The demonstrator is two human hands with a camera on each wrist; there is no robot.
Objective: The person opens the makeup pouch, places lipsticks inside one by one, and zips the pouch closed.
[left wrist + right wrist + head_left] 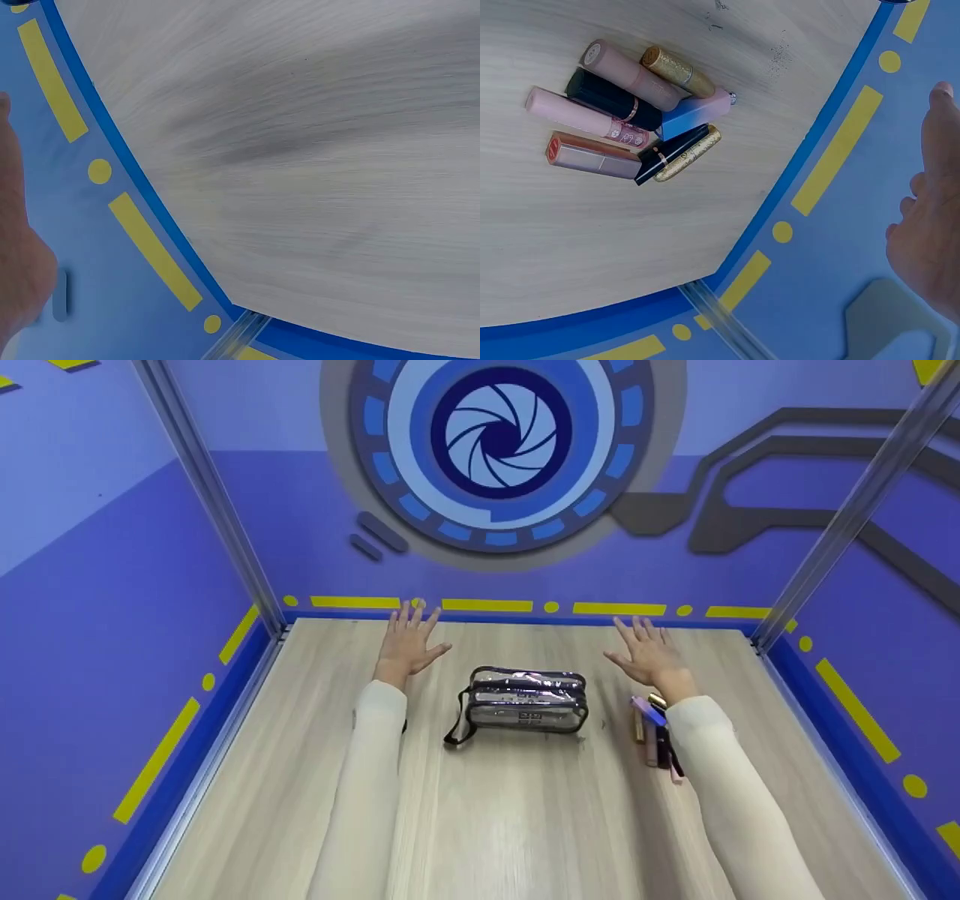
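Note:
A clear pouch with black piping lies in the middle of the table, its black strap trailing to the left. To its left and farther back, my left hand is held with fingers spread and grips nothing. My right hand is likewise spread, to the right of the pouch and holding nothing. Just below the right wrist lies a pile of lipsticks and other makeup tubes, among them a black tube, a pale pink tube, a gold tube and a blue-pink one. My right sleeve partly covers that pile in the head view.
The wood-grain table is bordered by blue panels with yellow dashes at the back and on both sides. Metal posts stand at the back left corner and the back right corner. Dark smudges mark the table near the makeup.

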